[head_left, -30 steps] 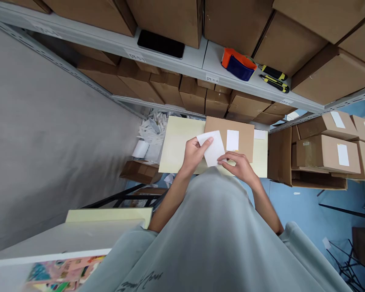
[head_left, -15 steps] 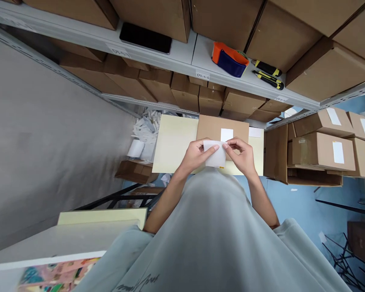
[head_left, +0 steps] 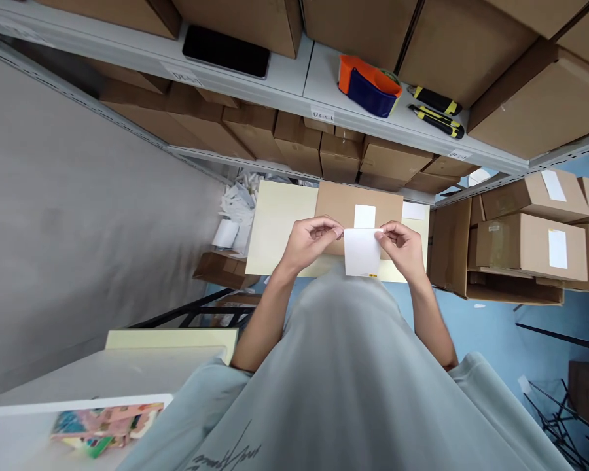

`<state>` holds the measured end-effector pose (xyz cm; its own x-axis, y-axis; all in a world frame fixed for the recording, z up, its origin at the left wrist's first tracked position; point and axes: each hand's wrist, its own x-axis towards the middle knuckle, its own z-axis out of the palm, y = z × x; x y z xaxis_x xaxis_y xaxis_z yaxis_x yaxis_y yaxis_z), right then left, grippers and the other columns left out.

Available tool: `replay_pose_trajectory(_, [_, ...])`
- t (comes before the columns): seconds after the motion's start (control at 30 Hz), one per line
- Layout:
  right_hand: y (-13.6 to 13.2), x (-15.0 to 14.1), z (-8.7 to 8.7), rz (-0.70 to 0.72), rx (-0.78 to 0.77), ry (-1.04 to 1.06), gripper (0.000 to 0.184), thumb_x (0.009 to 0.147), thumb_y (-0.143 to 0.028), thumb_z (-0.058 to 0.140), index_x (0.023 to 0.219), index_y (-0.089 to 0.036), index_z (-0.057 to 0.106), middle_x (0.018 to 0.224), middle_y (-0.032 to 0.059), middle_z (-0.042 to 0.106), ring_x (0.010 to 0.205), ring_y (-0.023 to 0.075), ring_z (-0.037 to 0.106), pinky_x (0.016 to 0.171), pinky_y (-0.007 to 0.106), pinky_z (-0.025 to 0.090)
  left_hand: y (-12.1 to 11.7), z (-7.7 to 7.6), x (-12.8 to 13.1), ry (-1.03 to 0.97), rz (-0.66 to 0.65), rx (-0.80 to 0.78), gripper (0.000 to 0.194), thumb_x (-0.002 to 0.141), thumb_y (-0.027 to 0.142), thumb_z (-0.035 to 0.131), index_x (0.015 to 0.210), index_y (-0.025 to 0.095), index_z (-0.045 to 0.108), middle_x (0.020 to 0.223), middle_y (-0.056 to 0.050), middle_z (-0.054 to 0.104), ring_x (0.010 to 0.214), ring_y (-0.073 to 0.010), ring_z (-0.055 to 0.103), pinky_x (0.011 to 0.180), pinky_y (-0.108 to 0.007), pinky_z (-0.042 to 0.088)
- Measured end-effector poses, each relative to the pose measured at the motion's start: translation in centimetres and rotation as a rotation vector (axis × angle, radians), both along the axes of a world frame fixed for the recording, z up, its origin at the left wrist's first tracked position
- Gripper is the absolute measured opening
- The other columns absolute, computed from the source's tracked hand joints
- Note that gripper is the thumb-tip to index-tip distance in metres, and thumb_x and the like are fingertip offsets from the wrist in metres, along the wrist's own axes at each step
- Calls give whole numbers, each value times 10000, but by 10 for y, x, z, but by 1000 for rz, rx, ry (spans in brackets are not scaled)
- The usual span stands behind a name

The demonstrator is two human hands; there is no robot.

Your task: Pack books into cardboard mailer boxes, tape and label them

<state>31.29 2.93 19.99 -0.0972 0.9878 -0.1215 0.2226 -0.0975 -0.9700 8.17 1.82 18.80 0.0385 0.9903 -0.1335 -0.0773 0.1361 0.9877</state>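
I pinch the label point(head_left: 362, 254) by its far corners, thumb against finger, my left hand point(head_left: 314, 243) at its ten o'clock and my right hand point(head_left: 403, 248) at its two. It hangs flat between them over the table point(head_left: 282, 226), with the box point(head_left: 336, 201) lying at twelve o'clock and scrap paper point(head_left: 238, 204) off toward ten.

Looks like a storeroom for packing boxes. Past the left hand point(head_left: 311, 243) and right hand point(head_left: 402, 247), has a long metal shelf point(head_left: 275, 95) full of brown boxes point(head_left: 358, 46), with little code tags point(head_left: 322, 114) on its edge and box cutters point(head_left: 436, 101) on top. Right of the right hand, shows piled boxes with white labels point(head_left: 513, 239). Left of the left hand, has heaped white scraps point(head_left: 238, 203).
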Motion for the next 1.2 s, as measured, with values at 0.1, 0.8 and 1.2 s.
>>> replay_pose_trajectory(0.1, [1, 4, -2, 10, -12, 27, 317, 855, -538, 802, 814, -239, 703, 829, 12, 715, 787, 171, 667, 741, 306, 573, 2, 2, 3, 14, -18, -15, 225, 822, 407, 803, 757, 194, 768, 811, -71, 757, 782, -206, 698, 770, -338, 583])
replay_pose_trajectory(0.8, [13, 5, 1, 57, 56, 63, 423, 905, -602, 786, 1126, -250, 706, 1000, 41, 766, 884, 183, 723, 819, 336, 613, -7, 12, 9, 19, -197, -105, 291, 777, 472, 843, 764, 189, 776, 786, -63, 721, 667, -169, 623, 554, -276, 487])
replay_pose_trajectory(1.2, [15, -7, -8, 159, 82, -19, 418, 948, -636, 740, 1144, -267, 734, 1164, 68, 765, 1066, 223, 730, 970, 387, 623, -15, 16, 8, -9, -190, -63, 315, 792, 500, 846, 780, 190, 790, 797, -65, 709, 650, -154, 598, 515, -258, 482])
